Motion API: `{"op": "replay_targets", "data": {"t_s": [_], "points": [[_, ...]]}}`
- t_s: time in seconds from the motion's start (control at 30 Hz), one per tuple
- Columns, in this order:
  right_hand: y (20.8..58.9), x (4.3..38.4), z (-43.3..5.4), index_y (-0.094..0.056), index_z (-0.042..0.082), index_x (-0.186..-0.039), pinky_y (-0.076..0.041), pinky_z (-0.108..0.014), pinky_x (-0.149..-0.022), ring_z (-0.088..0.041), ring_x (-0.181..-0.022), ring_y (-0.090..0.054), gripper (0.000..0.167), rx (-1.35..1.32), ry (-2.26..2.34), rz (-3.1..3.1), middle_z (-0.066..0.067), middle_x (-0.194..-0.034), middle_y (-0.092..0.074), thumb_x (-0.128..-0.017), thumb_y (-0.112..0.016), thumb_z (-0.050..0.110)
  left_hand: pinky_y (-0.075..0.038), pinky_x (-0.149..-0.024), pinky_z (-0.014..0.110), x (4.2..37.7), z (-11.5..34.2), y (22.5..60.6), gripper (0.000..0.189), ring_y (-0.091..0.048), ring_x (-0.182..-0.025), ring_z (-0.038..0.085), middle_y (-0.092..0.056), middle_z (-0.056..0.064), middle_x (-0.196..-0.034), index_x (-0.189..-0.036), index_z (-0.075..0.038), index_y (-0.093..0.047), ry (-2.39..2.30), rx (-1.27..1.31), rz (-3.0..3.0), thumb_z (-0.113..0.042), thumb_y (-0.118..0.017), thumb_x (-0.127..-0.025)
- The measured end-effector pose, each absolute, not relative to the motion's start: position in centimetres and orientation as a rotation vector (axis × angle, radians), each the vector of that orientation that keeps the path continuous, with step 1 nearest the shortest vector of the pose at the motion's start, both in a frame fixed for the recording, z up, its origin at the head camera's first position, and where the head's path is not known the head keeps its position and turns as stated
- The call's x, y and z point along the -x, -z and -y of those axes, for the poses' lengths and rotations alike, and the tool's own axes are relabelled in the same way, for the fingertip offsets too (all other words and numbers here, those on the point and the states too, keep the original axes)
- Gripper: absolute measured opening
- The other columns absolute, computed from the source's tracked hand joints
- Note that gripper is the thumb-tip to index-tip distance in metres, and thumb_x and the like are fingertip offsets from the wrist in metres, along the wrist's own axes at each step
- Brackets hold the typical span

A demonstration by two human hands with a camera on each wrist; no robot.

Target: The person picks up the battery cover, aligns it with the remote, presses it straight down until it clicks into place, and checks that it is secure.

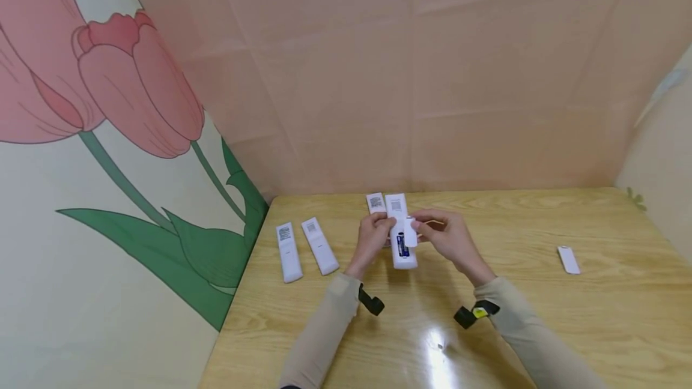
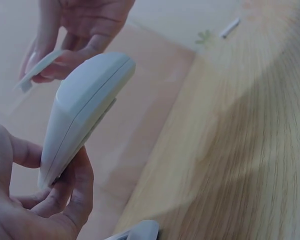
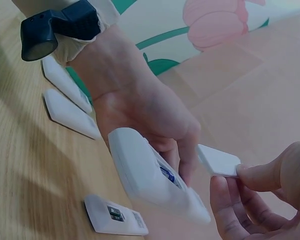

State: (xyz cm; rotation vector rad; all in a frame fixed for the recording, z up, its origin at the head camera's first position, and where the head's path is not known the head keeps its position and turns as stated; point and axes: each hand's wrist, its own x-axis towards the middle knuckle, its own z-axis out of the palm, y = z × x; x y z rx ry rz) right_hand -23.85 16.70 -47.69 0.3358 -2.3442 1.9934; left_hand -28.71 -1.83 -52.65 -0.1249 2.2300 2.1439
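Holding the long white plastic remote (image 1: 402, 239) in your left hand (image 1: 373, 236) above the tabletop's (image 1: 540, 329) far-edge middle, battery bay up, you've got its small white battery cover (image 1: 411, 234) pinched in your right hand (image 1: 446, 234), just right of the bay, across its long axis.

The remote control (image 1: 402, 239) gripped in the left hand (image 1: 373, 238) is smooth white matt plastic. The battery cover (image 1: 410, 233) pinched beside it matches. The table (image 1: 540, 317) below is glossy varnished wood grain.
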Motion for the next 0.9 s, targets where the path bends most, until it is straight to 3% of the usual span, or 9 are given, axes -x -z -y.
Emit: {"op": "replay_targets", "data": {"t_s": [0.2,0.47,0.73,0.9], "points": [[48.2,24.0,-16.5,-0.073,-0.009,-0.125,-0.066,-0.031,-0.075,-0.014,-0.090,-0.076,0.026,-0.338,-2.008,2.323,-0.033,-0.125,-0.071,-0.102,-0.070,0.001,-0.057,-0.062,0.026,28.7,1.5,52.7,0.035,-0.067,-0.078,0.013,-0.078,0.012,-0.104,-0.126,0.000,-0.072,-2.154,0.130,-2.215,-0.018,-0.070,-0.097],[48.8,23.5,-16.0,-0.072,-0.008,-0.127,-0.067,-0.033,-0.077,-0.026,-0.099,-0.077,0.028,-0.308,-2.021,2.370,-0.033,-0.131,-0.068,-0.102,-0.070,0.004,-0.055,-0.060,0.022,28.4,1.3,52.6,0.034,-0.066,-0.076,0.011,-0.079,0.015,-0.106,-0.123,0.004,-0.071,-2.163,0.111,-2.210,-0.016,-0.070,-0.096],[49.3,23.5,-15.8,-0.074,-0.009,-0.124,-0.066,-0.030,-0.077,-0.012,-0.094,-0.075,0.026,-0.288,-2.012,2.365,-0.032,-0.130,-0.070,-0.102,-0.071,0.005,-0.055,-0.061,0.023,28.6,1.3,52.5,0.036,-0.067,-0.078,0.011,-0.079,0.011,-0.106,-0.126,0.001,-0.071,-2.144,0.135,-2.227,-0.019,-0.070,-0.096],[49.6,23.4,-15.9,-0.074,-0.008,-0.125,-0.066,-0.031,-0.077,-0.010,-0.092,-0.075,0.026,-0.270,-2.015,2.379,-0.031,-0.129,-0.071,-0.103,-0.071,0.006,-0.055,-0.061,0.022,28.7,1.3,52.7,0.037,-0.067,-0.077,0.011,-0.079,0.013,-0.106,-0.127,0.003,-0.071,-2.136,0.136,-2.231,-0.019,-0.071,-0.097]]}}
